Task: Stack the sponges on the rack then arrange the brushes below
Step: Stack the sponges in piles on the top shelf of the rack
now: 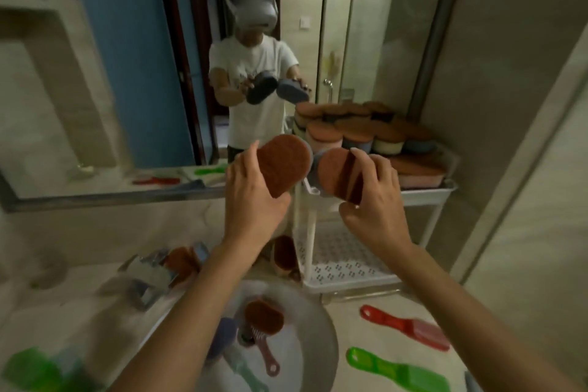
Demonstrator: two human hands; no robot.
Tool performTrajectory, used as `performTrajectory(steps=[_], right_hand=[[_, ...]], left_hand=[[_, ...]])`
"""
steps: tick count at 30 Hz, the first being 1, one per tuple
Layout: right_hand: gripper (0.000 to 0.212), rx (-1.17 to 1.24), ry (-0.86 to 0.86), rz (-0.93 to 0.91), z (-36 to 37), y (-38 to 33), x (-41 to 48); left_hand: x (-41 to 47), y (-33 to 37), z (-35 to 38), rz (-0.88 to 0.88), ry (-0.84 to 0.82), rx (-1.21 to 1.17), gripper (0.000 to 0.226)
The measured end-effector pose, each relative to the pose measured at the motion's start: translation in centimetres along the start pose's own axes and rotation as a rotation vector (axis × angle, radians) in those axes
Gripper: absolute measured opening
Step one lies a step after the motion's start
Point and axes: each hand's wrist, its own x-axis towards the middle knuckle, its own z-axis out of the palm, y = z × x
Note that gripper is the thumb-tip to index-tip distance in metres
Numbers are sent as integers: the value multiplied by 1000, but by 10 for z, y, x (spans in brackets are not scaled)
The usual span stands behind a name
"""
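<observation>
Both arms reach up in front of the rack. The left hand grips a brown-faced sponge just left of the rack's corner post. The right hand pinches a second sponge over that post (fingers across its face). Stacked sponges fill the rack's top tier. Below-left of the rack, the basin holds blurred items.

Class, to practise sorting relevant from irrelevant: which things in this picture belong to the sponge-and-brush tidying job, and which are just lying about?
Belong to the job: left hand gripping a brown sponge; right hand gripping a second sponge; stacked sponges on the white rack; red brush; green brush; loose sponge in the basin.

Just lying about: mirror; tap; the basin itself.
</observation>
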Motion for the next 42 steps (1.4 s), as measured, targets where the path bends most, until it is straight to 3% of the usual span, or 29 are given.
performTrajectory(steps=[9,16,30,36,42], right_hand=[[73,-89,-94,72,-69,85,76],[62,-260,-392,63,-76,109,99],[61,-230,-403,107,-70,131,104],[63,-259,-492,110,-62,136,104],[62,-238,-454,66,-57,140,100]], left_hand=[[48,52,30,151,-159,128,76],[68,77,58,96,-277,78,74],[77,95,81,82,-341,216,82],[81,98,89,95,-373,251,83],[86,99,100,113,-423,284,81]])
